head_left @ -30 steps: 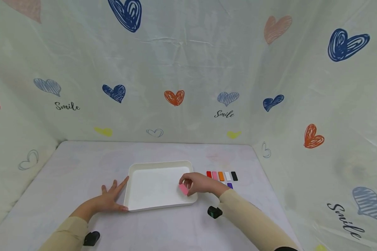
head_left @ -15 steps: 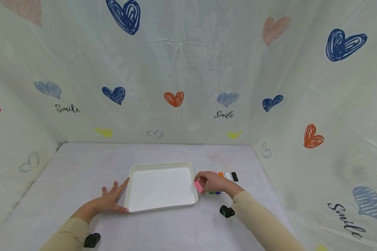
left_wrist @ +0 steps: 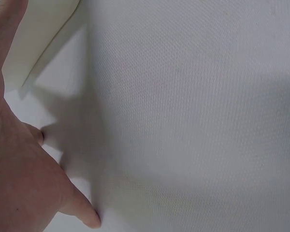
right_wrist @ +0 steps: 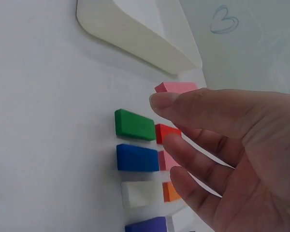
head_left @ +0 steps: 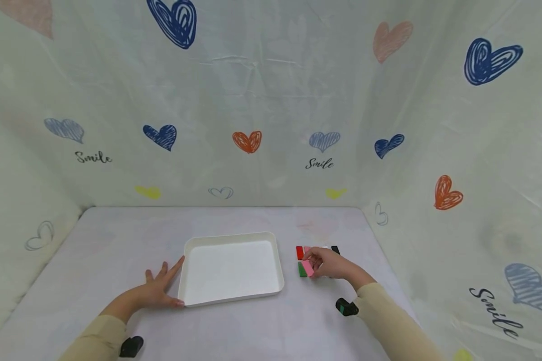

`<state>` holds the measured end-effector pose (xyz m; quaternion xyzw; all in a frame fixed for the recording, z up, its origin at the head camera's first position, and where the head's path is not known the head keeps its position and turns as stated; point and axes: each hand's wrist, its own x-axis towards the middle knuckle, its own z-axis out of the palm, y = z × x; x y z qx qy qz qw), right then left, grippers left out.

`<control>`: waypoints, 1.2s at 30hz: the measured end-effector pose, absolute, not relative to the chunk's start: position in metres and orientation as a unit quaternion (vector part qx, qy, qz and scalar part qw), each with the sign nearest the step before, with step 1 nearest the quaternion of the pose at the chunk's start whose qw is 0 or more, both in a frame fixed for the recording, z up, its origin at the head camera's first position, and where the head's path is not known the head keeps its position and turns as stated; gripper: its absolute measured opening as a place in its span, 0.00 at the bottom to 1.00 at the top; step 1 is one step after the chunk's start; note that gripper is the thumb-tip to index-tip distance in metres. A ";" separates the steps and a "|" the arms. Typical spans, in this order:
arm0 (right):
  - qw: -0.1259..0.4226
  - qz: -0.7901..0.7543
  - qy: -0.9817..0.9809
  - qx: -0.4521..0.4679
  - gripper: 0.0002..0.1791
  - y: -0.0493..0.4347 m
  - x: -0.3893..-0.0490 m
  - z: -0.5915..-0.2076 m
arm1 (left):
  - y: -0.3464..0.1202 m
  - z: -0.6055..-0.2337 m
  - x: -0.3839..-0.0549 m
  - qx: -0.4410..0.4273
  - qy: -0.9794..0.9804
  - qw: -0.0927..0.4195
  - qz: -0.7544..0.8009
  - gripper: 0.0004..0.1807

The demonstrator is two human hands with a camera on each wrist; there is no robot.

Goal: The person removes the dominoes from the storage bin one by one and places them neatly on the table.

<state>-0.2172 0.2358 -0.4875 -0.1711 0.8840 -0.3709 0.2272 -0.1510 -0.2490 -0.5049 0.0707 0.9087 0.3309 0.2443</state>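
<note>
My right hand (head_left: pixel 329 263) pinches a pink block (head_left: pixel 307 268) between thumb and fingers, over the rows of coloured blocks right of the tray. In the right wrist view the thumb covers part of this pink block (right_wrist: pixel 180 87). Beneath and beside that hand lie a green block (right_wrist: pixel 134 125), a blue block (right_wrist: pixel 137 158), a red block (right_wrist: pixel 167 131) and another pink block (right_wrist: pixel 167 161). My left hand (head_left: pixel 155 291) has its fingers spread, touching the left edge of a white rectangular tray (head_left: pixel 235 300). The left wrist view shows the same hand (left_wrist: pixel 24 179) against the tray's side.
White, orange (right_wrist: pixel 171 192) and purple (right_wrist: pixel 147 225) blocks continue the rows, with a black block (head_left: pixel 335 249) at the far right end. A pale cloth (head_left: pixel 235 336) covers the table. A heart-printed curtain (head_left: pixel 253 100) stands behind and at both sides.
My right hand has carried the pink block rightward from over the tray's right part, past its edge, to the rows of blocks. My left hand stays at the tray's edge.
</note>
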 end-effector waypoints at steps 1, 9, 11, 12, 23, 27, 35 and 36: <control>0.227 -0.371 0.885 -0.165 0.23 0.239 -0.216 -0.488 | -0.250 -0.505 -0.151 0.070 0.909 0.245 0.329 0.69; 0.237 -0.359 0.897 -0.104 0.23 0.261 -0.202 -0.492 | -0.254 -0.508 -0.153 0.072 0.911 0.248 0.320 0.70; 0.234 -0.355 0.900 -0.091 0.23 0.267 -0.201 -0.495 | -0.254 -0.508 -0.154 0.073 0.911 0.245 0.324 0.70; 0.231 -0.354 0.902 -0.084 0.23 0.271 -0.200 -0.496 | -0.254 -0.508 -0.154 0.075 0.911 0.242 0.326 0.70; 0.189 -0.364 0.911 -0.040 0.23 0.301 -0.195 -0.507 | -0.252 -0.508 -0.153 0.075 0.910 0.242 0.329 0.69; 0.179 -0.360 0.915 -0.035 0.23 0.309 -0.197 -0.511 | -0.252 -0.507 -0.153 0.076 0.911 0.242 0.326 0.70; 0.153 -0.343 0.927 -0.006 0.26 0.320 -0.202 -0.525 | -0.251 -0.507 -0.153 0.070 0.912 0.242 0.323 0.70; 0.151 -0.342 0.928 -0.004 0.26 0.321 -0.203 -0.526 | -0.251 -0.507 -0.153 0.069 0.913 0.241 0.323 0.70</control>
